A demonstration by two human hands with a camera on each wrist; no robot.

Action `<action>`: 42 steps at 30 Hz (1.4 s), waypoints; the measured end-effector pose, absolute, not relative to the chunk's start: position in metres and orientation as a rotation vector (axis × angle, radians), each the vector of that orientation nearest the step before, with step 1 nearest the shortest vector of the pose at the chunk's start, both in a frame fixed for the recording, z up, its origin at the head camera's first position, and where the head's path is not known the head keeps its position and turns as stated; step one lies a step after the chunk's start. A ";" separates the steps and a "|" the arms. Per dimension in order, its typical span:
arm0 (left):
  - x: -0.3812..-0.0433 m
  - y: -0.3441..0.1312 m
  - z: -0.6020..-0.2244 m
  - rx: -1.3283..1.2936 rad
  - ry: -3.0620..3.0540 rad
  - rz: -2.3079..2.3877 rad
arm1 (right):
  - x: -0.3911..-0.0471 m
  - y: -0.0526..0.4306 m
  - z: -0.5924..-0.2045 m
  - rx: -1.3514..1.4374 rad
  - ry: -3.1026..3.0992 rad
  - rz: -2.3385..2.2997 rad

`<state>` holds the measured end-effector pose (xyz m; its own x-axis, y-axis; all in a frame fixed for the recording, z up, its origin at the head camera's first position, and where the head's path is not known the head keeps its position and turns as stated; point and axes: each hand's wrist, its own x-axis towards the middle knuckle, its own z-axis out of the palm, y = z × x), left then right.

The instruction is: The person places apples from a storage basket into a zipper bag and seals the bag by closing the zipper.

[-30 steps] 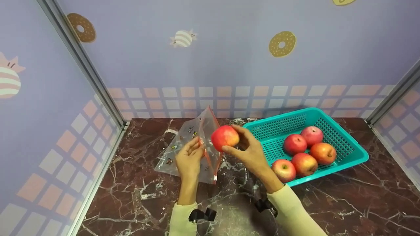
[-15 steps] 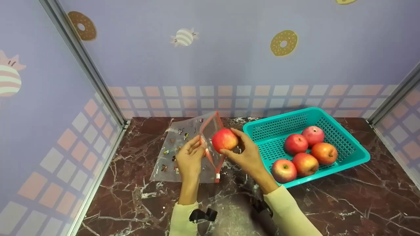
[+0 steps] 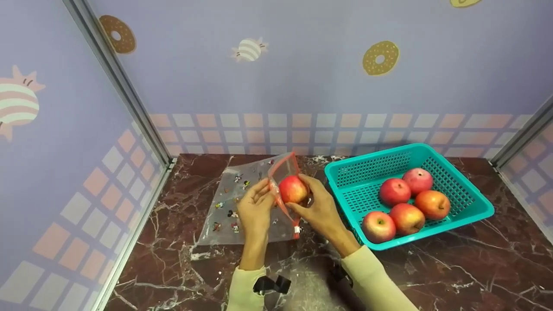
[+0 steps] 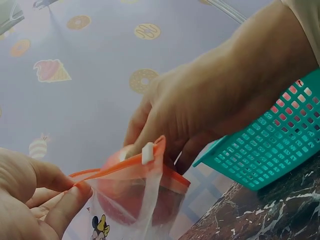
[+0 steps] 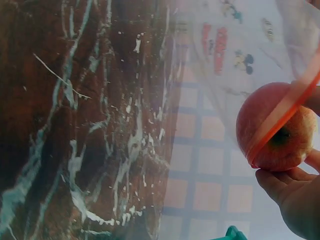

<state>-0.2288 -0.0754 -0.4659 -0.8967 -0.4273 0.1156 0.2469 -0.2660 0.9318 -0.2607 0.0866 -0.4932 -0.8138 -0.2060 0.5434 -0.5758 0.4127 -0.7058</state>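
A clear zip bag (image 3: 252, 222) with cartoon prints and an orange rim lies toward the left, its mouth spread apart. My left hand (image 3: 255, 211) pinches the near edge of that rim between thumb and fingers. In my right hand (image 3: 320, 209) is a red-yellow apple (image 3: 293, 190), gripped between thumb and fingers at the bag's mouth. Seen from the left wrist, the apple (image 4: 122, 200) sits partly behind the clear plastic, below the orange rim (image 4: 122, 165) and its white slider (image 4: 148, 153). The right wrist view shows the rim crossing in front of the apple (image 5: 272, 125).
A teal plastic basket (image 3: 458, 224) stands on the right, with several apples (image 3: 407, 218) in its right and front part. The dark red marble tabletop (image 3: 168, 263) ends at a patterned back wall (image 3: 302, 77) and side walls.
The right hand has moved the apple from beside the bag into its mouth. The bag has come down flatter on the table, while the left hand has kept its pinch on the rim.
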 end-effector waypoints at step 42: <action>-0.235 -0.085 -0.470 0.315 -1.535 -2.273 | -0.264 0.104 -0.513 0.431 -2.446 1.399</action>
